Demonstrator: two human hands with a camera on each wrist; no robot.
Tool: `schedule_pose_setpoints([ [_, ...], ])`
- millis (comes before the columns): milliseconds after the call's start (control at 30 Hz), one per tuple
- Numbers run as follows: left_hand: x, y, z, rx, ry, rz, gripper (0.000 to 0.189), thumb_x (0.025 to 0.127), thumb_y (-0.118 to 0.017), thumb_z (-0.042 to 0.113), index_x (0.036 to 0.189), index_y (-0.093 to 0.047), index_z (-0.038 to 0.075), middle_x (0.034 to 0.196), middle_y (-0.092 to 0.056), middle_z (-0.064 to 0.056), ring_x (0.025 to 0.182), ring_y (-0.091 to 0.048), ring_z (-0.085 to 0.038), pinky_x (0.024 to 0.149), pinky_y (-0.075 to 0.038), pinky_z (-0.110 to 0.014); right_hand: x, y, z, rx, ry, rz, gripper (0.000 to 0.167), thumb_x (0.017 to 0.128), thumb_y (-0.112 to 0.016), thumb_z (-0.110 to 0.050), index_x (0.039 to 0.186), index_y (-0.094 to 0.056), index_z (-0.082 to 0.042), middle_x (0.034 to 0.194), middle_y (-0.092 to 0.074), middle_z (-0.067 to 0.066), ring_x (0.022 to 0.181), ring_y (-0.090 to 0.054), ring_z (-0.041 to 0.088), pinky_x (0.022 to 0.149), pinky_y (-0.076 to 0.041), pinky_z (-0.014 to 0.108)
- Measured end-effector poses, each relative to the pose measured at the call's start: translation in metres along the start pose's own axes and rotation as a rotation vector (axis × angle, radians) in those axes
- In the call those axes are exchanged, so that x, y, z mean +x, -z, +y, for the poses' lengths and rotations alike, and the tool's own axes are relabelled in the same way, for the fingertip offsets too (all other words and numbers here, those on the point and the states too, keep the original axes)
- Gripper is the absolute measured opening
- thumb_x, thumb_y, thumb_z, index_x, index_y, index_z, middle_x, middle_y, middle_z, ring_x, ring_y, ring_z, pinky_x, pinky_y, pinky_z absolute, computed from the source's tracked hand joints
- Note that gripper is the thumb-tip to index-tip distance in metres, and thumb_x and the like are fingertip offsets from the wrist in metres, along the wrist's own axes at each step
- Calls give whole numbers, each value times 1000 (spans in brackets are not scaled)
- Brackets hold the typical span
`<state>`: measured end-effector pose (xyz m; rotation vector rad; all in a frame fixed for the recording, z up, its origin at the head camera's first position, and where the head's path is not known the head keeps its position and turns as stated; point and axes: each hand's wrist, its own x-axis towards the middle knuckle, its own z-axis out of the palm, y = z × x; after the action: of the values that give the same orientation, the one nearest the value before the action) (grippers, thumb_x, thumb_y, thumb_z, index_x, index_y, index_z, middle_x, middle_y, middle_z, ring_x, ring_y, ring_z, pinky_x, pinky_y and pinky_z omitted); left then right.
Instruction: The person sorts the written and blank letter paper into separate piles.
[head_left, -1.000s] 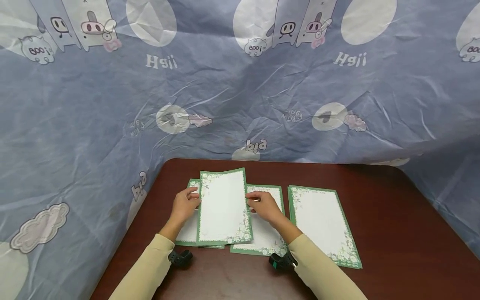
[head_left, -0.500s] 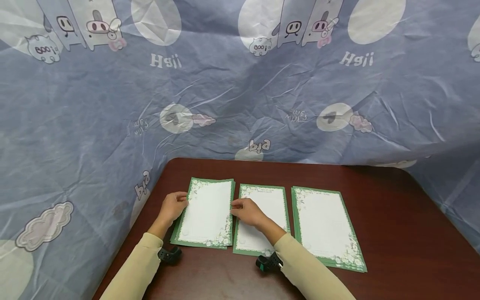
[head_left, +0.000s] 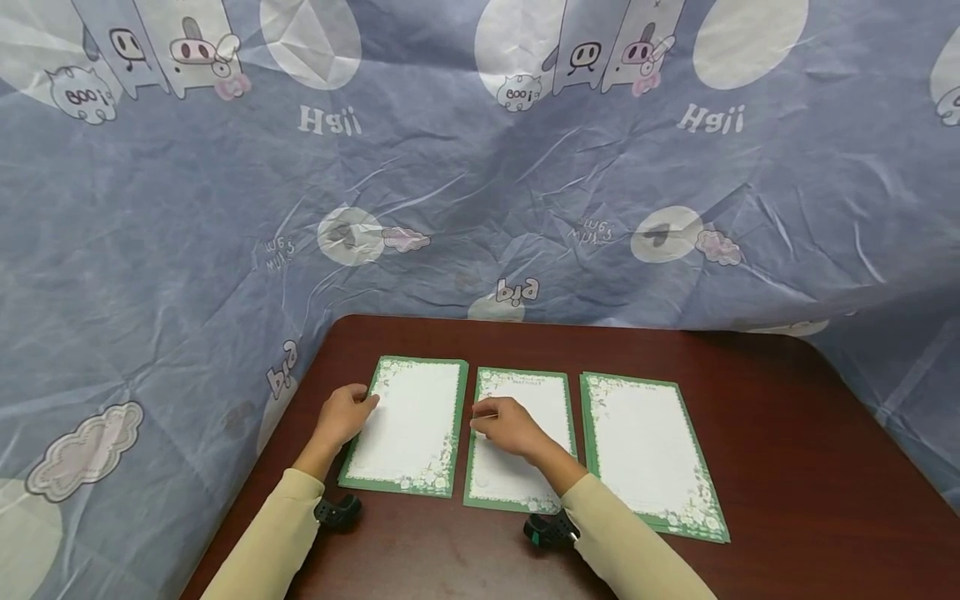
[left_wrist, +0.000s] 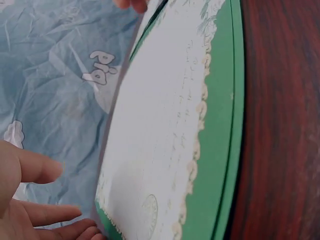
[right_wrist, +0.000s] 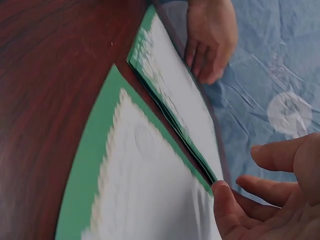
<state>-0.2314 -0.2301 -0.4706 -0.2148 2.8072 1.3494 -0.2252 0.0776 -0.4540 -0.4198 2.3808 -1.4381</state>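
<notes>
Three piles of white paper with green, flower-printed borders lie side by side on a table. My left hand (head_left: 341, 417) is at the left edge of the left pile (head_left: 412, 425), thumb and fingers apart. Just over the left edge of the middle pile (head_left: 517, 479) is my right hand (head_left: 510, 427), its fingers loosely bent. In the right wrist view, a fingertip (right_wrist: 222, 192) of that hand is right at the left pile's edge, and several stacked sheets (right_wrist: 170, 115) show there. Faint lines of print mark the top sheet (left_wrist: 145, 125) in the left wrist view.
The right pile (head_left: 652, 450) lies slightly askew, with lower sheets showing along its left side. The dark red-brown table (head_left: 795, 467) extends to the right and the front. A blue patterned cloth (head_left: 480, 167) hangs behind and around the table.
Both hands have lowered a sheet leftward onto the left pile, whose sheets now line up more closely. The right hand has since drawn back slightly right, letting the sheet go.
</notes>
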Motion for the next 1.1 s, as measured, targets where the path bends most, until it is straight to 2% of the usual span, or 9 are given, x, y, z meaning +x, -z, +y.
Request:
schedule_pose_setpoints([
  [167, 1, -3, 3, -52, -50, 23, 51, 103, -58, 21, 144, -50, -8, 144, -49, -31, 131, -48, -46, 100, -45, -59, -13, 20, 10, -13, -24, 91, 37, 101, -64, -13, 133, -62, 6, 125, -66, 17, 109, -66, 30, 83, -57, 39],
  [333, 0, -15, 16, -158, -95, 14, 46, 104, -59, 20, 142, -54, -5, 139, -55, -26, 131, -49, -42, 102, -44, -57, -33, 48, 25, -41, -44, 181, 38, 101, -63, -14, 133, -61, 6, 124, -67, 16, 103, -68, 28, 82, -57, 40],
  [467, -7, -33, 34, -241, -134, -91, 46, 105, -57, 19, 143, -53, -6, 132, -61, -23, 124, -56, -39, 99, -49, -51, -51, 70, 35, -83, -65, 221, 41, 103, -60, -16, 137, -58, 6, 128, -65, 19, 109, -66, 32, 87, -55, 44],
  [633, -22, -58, 56, -350, -167, -299, 49, 107, -54, 18, 147, -45, -10, 135, -58, -25, 123, -57, -41, 97, -52, -46, -70, 89, 40, -117, -96, 242, 44, 105, -58, -19, 140, -55, 7, 135, -60, 24, 124, -57, 41, 95, -51, 51],
  [733, -32, -69, 66, -366, -176, -421, 53, 107, -53, 20, 149, -40, -11, 142, -52, -28, 125, -56, -42, 99, -51, -48, -78, 93, 42, -135, -120, 244, 44, 104, -58, -20, 139, -56, 7, 134, -60, 24, 125, -55, 42, 95, -51, 53],
  [800, -36, -75, 72, -344, -181, -478, 58, 107, -54, 24, 150, -38, -11, 146, -47, -30, 124, -57, -42, 101, -49, -50, -80, 94, 45, -145, -128, 248, 43, 104, -59, -21, 137, -58, 6, 133, -61, 24, 124, -56, 42, 94, -51, 53],
  [933, -40, -85, 81, -275, -186, -531, 66, 106, -56, 30, 152, -34, -11, 150, -42, -31, 118, -61, -41, 101, -47, -53, -82, 94, 51, -143, -126, 240, 44, 104, -60, -22, 138, -58, 6, 131, -62, 24, 123, -57, 42, 93, -51, 54],
  [1100, -39, -94, 85, -225, -181, -525, 67, 105, -59, 29, 152, -34, -11, 150, -42, -31, 116, -63, -39, 101, -48, -52, -82, 91, 56, -123, -135, 219, 45, 104, -60, -23, 139, -56, 6, 130, -63, 22, 119, -60, 40, 90, -53, 50],
])
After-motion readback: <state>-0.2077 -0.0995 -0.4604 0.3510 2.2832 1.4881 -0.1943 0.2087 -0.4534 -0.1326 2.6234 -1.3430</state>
